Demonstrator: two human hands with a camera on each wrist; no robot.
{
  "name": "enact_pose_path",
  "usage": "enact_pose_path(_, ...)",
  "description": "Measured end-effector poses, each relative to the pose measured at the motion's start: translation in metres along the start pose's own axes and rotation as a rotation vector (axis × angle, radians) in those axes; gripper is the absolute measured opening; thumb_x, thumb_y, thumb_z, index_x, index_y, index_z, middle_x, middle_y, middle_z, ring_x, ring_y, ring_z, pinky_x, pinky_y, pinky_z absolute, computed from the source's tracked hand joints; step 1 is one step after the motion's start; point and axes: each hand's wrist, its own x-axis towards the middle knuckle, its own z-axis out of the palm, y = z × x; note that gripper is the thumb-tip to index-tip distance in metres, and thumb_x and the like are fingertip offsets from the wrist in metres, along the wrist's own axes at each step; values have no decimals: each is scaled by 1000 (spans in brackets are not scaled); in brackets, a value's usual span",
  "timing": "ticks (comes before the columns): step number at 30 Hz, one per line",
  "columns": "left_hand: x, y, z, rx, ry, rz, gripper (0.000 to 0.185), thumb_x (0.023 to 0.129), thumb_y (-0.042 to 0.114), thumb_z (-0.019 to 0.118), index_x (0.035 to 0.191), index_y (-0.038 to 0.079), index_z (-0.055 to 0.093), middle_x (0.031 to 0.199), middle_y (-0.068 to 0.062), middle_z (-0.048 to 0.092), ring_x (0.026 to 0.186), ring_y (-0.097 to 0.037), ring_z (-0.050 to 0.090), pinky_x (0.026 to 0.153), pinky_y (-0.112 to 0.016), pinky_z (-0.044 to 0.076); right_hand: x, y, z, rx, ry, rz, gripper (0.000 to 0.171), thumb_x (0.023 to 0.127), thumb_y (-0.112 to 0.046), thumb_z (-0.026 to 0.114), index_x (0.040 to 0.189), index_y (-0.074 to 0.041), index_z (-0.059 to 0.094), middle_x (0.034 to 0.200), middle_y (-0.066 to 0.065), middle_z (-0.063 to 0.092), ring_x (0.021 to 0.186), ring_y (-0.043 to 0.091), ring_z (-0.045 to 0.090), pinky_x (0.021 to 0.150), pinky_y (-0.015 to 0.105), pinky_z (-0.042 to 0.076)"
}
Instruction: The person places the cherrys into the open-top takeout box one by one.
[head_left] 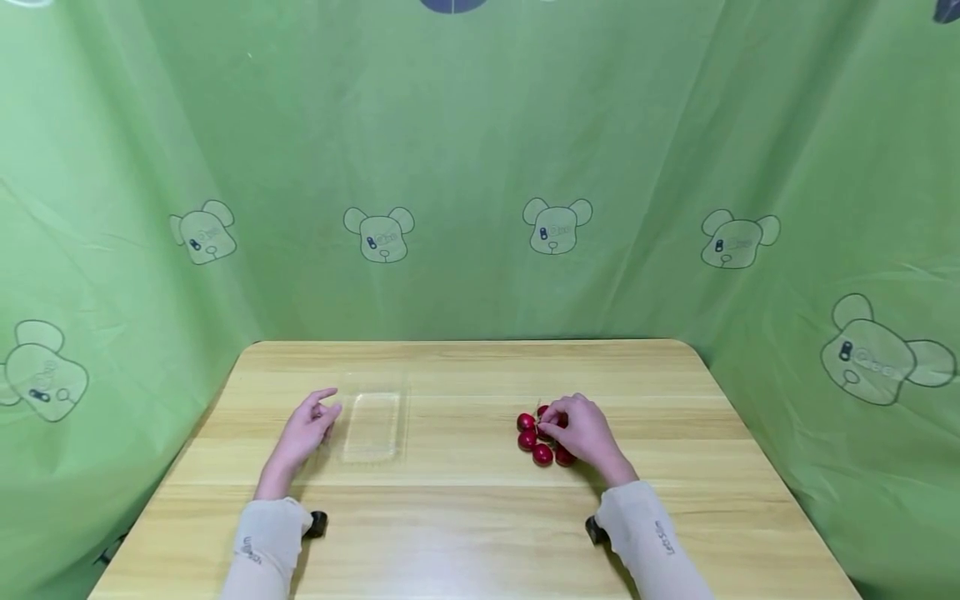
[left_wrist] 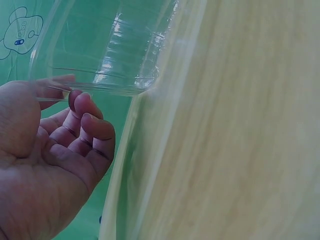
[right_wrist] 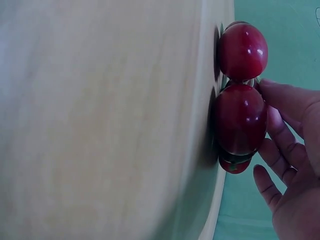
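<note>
Several glossy dark red cherries (head_left: 542,454) lie in a tight cluster on the table, right of its middle. My right hand (head_left: 581,427) is over them, its thumb and forefinger pinching at the stems in the middle of the bunch. In the right wrist view the thumb (right_wrist: 285,97) reaches in between two large cherries (right_wrist: 240,119), and the other fingers are bent loosely. A clear plastic box (head_left: 375,425) lies left of the middle. My left hand (head_left: 306,425) hovers beside its left edge with fingers loosely bent, holding nothing. The left wrist view shows its fingertips by the box's rim (left_wrist: 95,89).
The wooden table (head_left: 465,517) has rounded far corners. Green curtains (head_left: 480,167) with bear-head prints hang behind it and on both sides. A black wrist device (head_left: 318,524) sits at the left cuff, another (head_left: 596,530) at the right cuff.
</note>
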Motion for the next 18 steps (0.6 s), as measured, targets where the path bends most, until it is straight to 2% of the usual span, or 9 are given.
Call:
enact_pose_path(7,-5,14,0,-1,-11,-18,53,108,12,55,154,-5,38,87,-19,60,69,-23,58,62,-33,53,0,-1,-1,7,-14,-9,12,90,-20,82,80,-20,75,75,-8,64,79,14,50,75,33,42)
enact_pose_path(12,1,1,0,-4,-2,4,54,108,18,57,155,-2,38,87,-13,61,68,-17,57,61,-29,52,0,-1,-1,6,-28,-31,9,92,-20,80,84,-17,75,76,-7,63,80,14,49,75,33,42)
enact_pose_path(18,5,-9,-1,-11,-1,18,55,107,23,59,155,1,41,86,-12,60,68,-17,57,61,-28,52,1,0,-2,-7,-16,-28,7,90,-21,82,89,-17,76,78,-7,63,81,14,51,77,33,42)
